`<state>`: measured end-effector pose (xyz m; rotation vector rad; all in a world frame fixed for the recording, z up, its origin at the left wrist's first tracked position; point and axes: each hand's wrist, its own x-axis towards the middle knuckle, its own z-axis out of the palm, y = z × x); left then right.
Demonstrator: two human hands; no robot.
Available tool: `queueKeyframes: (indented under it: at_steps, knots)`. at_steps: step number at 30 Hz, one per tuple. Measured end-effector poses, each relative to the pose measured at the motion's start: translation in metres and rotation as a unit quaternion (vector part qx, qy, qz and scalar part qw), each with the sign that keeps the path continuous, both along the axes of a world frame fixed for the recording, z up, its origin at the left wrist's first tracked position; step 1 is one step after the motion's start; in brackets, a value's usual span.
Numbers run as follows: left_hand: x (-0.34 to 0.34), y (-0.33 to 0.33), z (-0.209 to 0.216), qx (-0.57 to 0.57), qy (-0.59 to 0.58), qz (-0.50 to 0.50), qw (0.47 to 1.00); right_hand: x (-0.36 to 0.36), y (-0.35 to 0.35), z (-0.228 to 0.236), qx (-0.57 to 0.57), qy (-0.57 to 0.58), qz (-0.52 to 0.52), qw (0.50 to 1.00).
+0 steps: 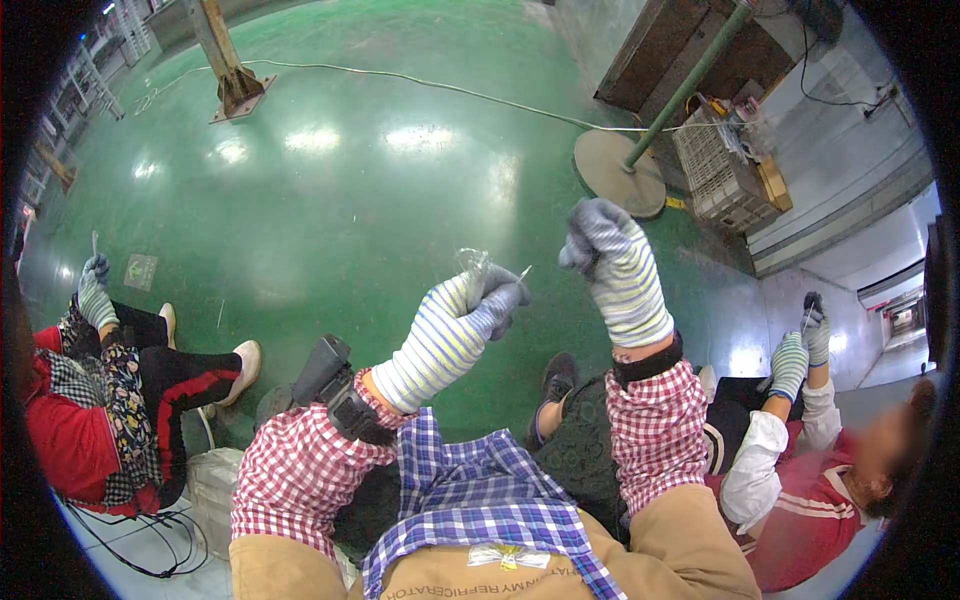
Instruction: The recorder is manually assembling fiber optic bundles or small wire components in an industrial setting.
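My left hand (pixel 455 318), in a white glove with blue and yellow stripes and grey fingers, is closed in front of me. A crumpled piece of clear plastic film (pixel 474 262) stands up from its grip. From between its fingertips pokes a thin, pale, pointed sliver (pixel 526 271), too small to name. My right hand (pixel 618 268) wears the same kind of glove and is held up to the right, apart from the left. Its fingers are pinched together, and anything in them is too small or hidden to make out.
Seated people with gloved hands work at my left (pixel 95 300) and right (pixel 790 360). A green pole on a round base (pixel 618 172) stands ahead right, beside a grey crate (pixel 715 160) of items. A pale cable (pixel 420 80) crosses the green floor past a steel post (pixel 225 60).
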<state>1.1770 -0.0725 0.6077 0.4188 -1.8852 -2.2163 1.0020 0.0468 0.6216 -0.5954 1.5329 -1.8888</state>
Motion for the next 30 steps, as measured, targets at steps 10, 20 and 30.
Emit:
queueKeyframes:
  at_steps: [10,20,30]
  knots:
    - [-0.005,-0.008,-0.003,0.069,0.058,0.033,0.995,0.041,-0.009,0.01,0.028,0.31,0.09,0.946]
    - [-0.007,-0.006,-0.003,0.099,0.063,0.031,0.993,0.035,-0.013,0.007,0.043,0.433,0.066,0.898]
    - [-0.009,-0.005,-0.009,0.035,0.041,0.033,0.998,0.043,-0.008,0.012,0.102,0.105,0.086,0.985]
